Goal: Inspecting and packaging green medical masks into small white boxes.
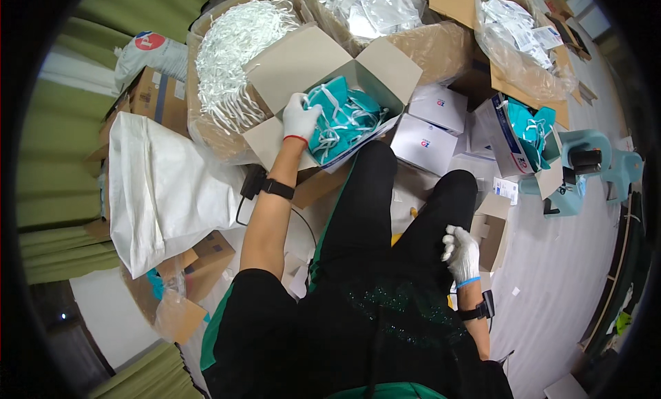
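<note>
Left hand [301, 118] in at the teal masks [344, 117]!

Nearest of all, here's the right hand [461, 256], white glove with a blue cuff, on the near side of the open box [389, 63] and off to its right, just beside the right thigh [441, 210]. Its fingers bend loosely, the grip slack and unclenched. Up we go to that open box, flaps spread wide, the left knee [377, 158] at its near edge, and look at the pile: teal masks heaped inside it, white straps tangled over them. The left hand, red cuff showing, reaches in over the box's left side, fingers bent against the masks; whether that grip has closed on one, I cannot tell.

Left of the box, a big white sack [179, 185] slumps. Right of it, white boxes [423, 144] stand stacked, and past them a second mask box [499, 139] tilts, packed with more teal. Now beyond the open box! Far left of it, a plastic-lined carton [205, 134] brims with loose white straps [237, 48]; straight behind it, another carton [441, 51] of clear packets [385, 13]; far right of it, a third heap of packets [516, 30].
</note>
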Available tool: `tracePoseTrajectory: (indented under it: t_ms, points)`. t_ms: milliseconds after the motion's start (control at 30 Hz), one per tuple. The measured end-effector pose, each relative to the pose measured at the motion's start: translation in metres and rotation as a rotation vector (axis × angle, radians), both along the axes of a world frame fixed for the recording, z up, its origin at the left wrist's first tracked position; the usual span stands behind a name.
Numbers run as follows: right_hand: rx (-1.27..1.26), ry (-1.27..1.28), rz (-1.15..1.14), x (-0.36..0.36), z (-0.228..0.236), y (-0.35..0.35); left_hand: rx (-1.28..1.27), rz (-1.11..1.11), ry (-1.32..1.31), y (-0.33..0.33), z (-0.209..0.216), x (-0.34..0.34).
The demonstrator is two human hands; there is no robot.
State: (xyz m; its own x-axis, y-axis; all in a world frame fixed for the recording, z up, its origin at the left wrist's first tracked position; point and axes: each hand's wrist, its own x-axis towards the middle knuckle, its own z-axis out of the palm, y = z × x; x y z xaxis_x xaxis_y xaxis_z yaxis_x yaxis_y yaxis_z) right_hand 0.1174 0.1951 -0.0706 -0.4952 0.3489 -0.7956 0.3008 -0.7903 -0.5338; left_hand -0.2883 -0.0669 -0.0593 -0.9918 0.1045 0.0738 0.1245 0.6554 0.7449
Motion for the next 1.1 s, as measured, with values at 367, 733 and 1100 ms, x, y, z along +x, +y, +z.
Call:
tracePoseTrajectory:
  t_ms: [367,733,1100]
  points:
    - [0.97,0.492,0.486,-0.187,0.11,-0.034,1.144,-0.245,-0.207,0.006,0.078,0.06]
    - [0.885,0.661,0.521,-0.269,0.143,-0.061,1.239,-0.586,-0.474,0.02,0.09,0.08]
    - [1.145,0.61,0.595,-0.274,0.141,-0.059,0.758,-0.476,0.091,-0.012,0.15,0.048]
